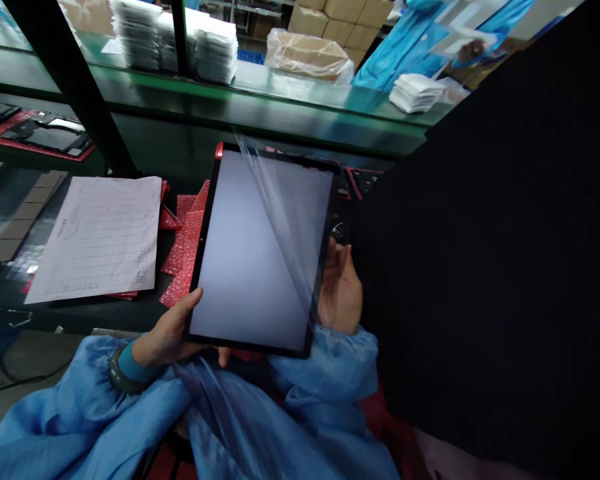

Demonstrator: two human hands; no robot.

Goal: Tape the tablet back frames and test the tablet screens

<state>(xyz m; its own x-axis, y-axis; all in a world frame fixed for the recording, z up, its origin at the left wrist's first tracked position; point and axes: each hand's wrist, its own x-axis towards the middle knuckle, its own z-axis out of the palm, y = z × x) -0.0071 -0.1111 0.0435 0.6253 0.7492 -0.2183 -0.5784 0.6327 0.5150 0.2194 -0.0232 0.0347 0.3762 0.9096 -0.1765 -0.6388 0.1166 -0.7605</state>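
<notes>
A person in a blue smock (pixel 90 413) holds a black-framed tablet computer (pixel 253 250) above the lap, its pale screen facing up. The left hand (pixel 167 330) grips the lower left edge, thumb curled over the frame. The right hand (pixel 340 293), fingers spread and open, cradles the right edge from behind. A clear plastic film (pixel 273 193) lifts off the screen above that hand. Beyond the left hand, red bubble-wrap pouches (pixel 185 243) lie beside a white printed form sheet (pixel 100 237).
</notes>
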